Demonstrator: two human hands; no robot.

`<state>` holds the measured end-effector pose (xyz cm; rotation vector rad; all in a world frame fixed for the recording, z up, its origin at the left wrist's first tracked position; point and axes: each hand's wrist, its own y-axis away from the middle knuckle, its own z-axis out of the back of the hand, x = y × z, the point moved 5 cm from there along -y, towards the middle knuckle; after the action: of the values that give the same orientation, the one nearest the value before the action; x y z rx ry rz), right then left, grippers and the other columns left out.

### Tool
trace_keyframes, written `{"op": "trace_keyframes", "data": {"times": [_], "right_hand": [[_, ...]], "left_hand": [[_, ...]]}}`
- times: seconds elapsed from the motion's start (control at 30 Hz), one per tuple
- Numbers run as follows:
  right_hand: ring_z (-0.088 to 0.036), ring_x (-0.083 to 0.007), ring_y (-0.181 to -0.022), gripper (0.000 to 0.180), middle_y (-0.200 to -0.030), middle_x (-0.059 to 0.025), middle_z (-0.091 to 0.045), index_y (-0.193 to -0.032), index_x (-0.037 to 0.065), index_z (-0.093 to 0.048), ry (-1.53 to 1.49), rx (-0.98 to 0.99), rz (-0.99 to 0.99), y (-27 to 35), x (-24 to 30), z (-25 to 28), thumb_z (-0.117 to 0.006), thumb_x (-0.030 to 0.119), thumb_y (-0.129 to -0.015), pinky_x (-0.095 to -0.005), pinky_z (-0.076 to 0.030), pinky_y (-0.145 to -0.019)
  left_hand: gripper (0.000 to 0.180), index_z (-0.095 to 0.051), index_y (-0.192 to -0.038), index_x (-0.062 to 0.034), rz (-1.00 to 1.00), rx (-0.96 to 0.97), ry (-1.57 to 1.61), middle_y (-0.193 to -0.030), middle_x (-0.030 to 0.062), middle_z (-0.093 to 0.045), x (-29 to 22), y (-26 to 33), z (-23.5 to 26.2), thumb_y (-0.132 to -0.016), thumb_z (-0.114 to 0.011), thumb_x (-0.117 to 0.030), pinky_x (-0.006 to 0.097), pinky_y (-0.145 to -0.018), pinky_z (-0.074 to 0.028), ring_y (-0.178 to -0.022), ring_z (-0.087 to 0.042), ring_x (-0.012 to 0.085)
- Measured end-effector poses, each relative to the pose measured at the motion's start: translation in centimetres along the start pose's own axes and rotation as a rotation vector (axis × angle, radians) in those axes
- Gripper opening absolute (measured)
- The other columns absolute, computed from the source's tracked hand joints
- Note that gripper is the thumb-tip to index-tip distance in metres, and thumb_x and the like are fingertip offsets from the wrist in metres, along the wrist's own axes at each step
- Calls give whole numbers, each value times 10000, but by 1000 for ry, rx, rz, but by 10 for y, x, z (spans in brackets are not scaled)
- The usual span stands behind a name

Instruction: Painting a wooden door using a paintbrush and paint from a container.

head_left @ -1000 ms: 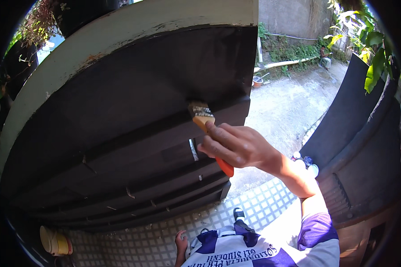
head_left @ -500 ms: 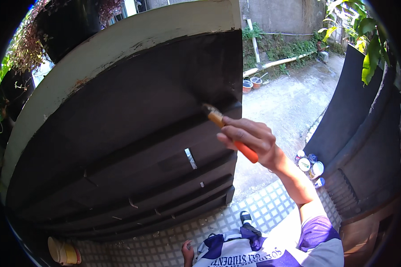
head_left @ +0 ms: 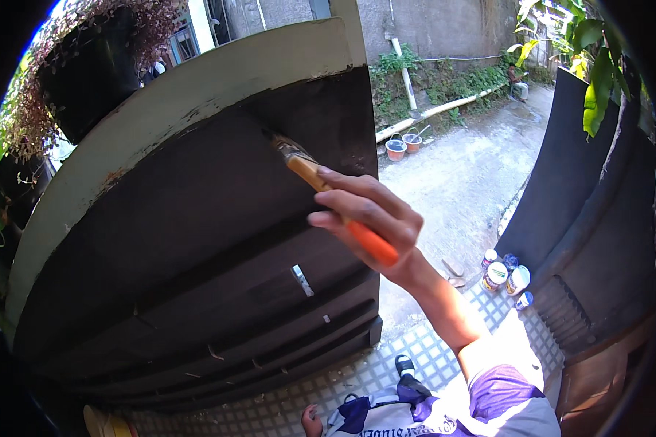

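My right hand [head_left: 375, 215] is closed round a paintbrush [head_left: 304, 170] with a tan and orange handle. The brush's dark bristles meet the upper part of a large black panel [head_left: 168, 204], just under its pale curved top band [head_left: 146, 109]. Raised ribs run across the panel's lower half, and a small bright slot [head_left: 302, 280] shows in it. Low by my body, my left hand [head_left: 311, 421] hangs with its fingers curled. Whatever it may hold is too small to make out.
Several paint cans [head_left: 496, 275] stand on the tiled floor [head_left: 434, 342] at the right, beside another dark panel [head_left: 561, 167]. Two small buckets [head_left: 396, 149] sit on the concrete beyond. A dark planter [head_left: 91, 73] is at the upper left, a yellowish bucket [head_left: 102, 422] at the lower left.
My right hand has moved the brush up and left across the black panel, nearer the pale band. The view has shifted slightly; my left hand stays low.
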<state>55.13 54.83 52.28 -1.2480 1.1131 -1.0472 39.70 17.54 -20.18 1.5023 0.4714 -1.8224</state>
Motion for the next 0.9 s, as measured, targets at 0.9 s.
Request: {"op": "trace_keyframes", "data": {"times": [0.9], "right_hand": [[-669,-267,-773,235,-1051,-189,-665,-910,3,-681,10,-54,97,17,-8,-55,-824,24,-725,-315,-559,-635]], "left_hand": [[444,-633,-1130,-27,-4,-24,-58,-1128,148,-637,-46,17,16,-742,-466,111,325,-848,-505,-981,-621,257]]}}
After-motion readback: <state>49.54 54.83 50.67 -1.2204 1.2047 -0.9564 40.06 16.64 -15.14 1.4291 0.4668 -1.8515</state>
